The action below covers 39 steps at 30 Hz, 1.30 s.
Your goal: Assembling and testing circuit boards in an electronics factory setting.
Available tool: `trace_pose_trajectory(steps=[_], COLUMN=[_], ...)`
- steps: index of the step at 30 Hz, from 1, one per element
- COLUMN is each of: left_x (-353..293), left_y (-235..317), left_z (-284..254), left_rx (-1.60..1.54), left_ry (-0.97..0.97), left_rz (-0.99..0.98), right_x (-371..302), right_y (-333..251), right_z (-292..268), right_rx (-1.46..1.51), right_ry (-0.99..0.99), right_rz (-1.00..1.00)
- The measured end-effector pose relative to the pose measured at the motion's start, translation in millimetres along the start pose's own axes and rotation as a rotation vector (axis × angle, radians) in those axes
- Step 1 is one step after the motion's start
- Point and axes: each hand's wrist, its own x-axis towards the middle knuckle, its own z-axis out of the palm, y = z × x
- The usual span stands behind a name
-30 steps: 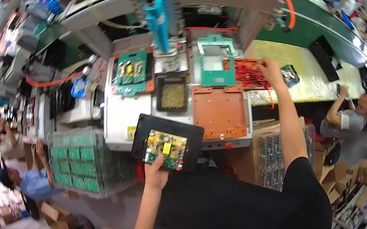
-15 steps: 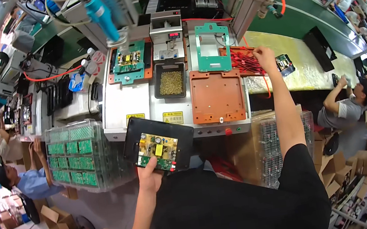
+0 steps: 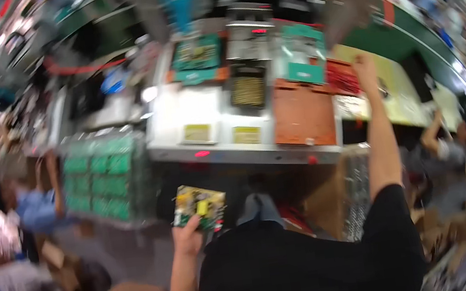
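Note:
My left hand (image 3: pixel 189 237) grips a circuit board (image 3: pixel 201 205) at its lower edge, thumb on top; the board carries yellow and dark components. A dark panel beneath the board blends into the dark background. My right arm is stretched to the far right, where my right hand (image 3: pixel 364 70) is at the edge of an orange tray of red wires (image 3: pixel 342 76). Its fingers look curled together; blur hides anything between them.
An orange fixture plate (image 3: pixel 303 113) and a green frame (image 3: pixel 302 52) lie left of the wires. A screw bin (image 3: pixel 248 91) stands mid-bench. Another board sits in a green fixture (image 3: pixel 196 55) under a blue screwdriver (image 3: pixel 176 1). Clear trays of green boards (image 3: pixel 103 178) stand left. Co-workers sit either side.
The whole view has shifted and blurred, with the bench now further right in the picture. My left hand still holds the board; my right hand remains by the red wires.

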Motion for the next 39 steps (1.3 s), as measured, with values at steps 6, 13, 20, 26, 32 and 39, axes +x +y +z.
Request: trace_pose_trajectory(steps=[6,13,20,26,32,39], left_x=[-18.4,-8.2,-35.7,-78.6,-114.1,-136.5], left_y=[-13.7,-16.5,-28.3,-8.3,-38.4,-33.4], left_z=[45.1,41.5,67.8,69.9,38.5,-17.9], left_rx=[-0.3,-0.217,-0.153,0.274,1.105,0.643], left_ry=[0.153,0.29,0.627,0.853,1.114,0.968], left_rz=[0.068,0.408,0.65,0.945,0.958,0.864], right_x=[-81.5,-191.6,-181.0,-216.8,-254.0,-311.5], right_y=[-82.1,-315.6,-421.6,-487.4,-523.2,-556.5], right_z=[-68.2,-43.6,-97.9,-91.2,-88.0,-49.7], right_rx=[1.104,1.034,0.939,0.936,0.927,1.078], right_ry=[-0.135,-1.098,-1.21,-1.028,-1.142,-1.248], right_rz=[0.123,-0.075,-0.697,-1.211,-1.348,-1.374])
